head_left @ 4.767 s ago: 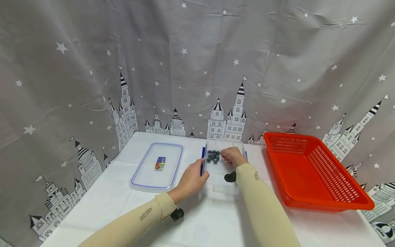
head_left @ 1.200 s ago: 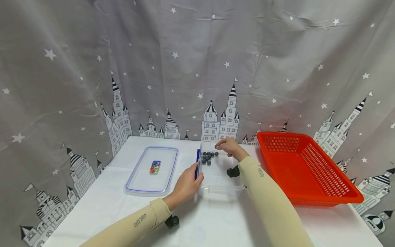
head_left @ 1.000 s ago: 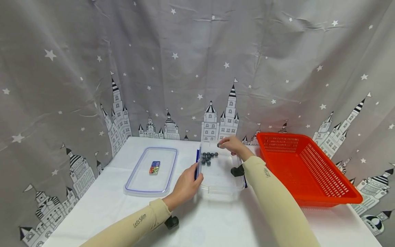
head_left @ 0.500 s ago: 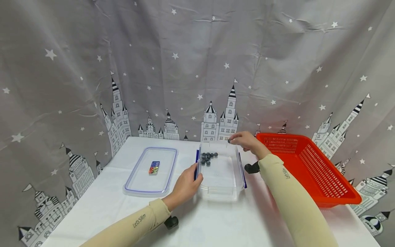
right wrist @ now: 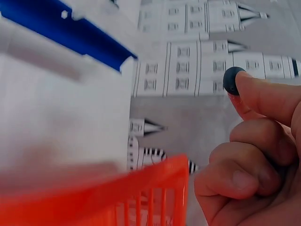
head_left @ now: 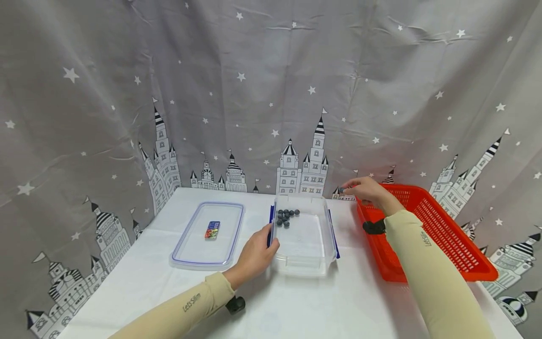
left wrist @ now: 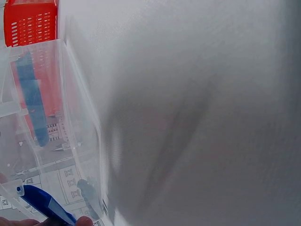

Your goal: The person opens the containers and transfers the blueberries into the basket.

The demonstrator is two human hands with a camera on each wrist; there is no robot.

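Observation:
My right hand (head_left: 369, 191) pinches a dark round blueberry (right wrist: 231, 81) between thumb and index finger, its other fingers curled in. It is up at the back left corner of the red basket (head_left: 383, 263). With my left hand (head_left: 255, 253) I hold the left wall of a clear plastic container (head_left: 306, 242), beside its blue latch (left wrist: 42, 202). Inside, several blueberries (head_left: 286, 217) lie bunched at the back left of the container's floor. In the left wrist view only fingertips (left wrist: 84, 221) show at the bottom edge.
A clear lid (head_left: 192, 245) with a blue seal lies flat on the white table (head_left: 271, 310), left of the container. A colourful label (head_left: 212, 230) sits on the lid. Behind the table hangs a grey curtain (head_left: 211, 66) printed with castles and stars.
Earlier my right hand was down in the container among the blueberries. It has lifted one out over the rim and moved right to the basket. My left hand keeps its hold.

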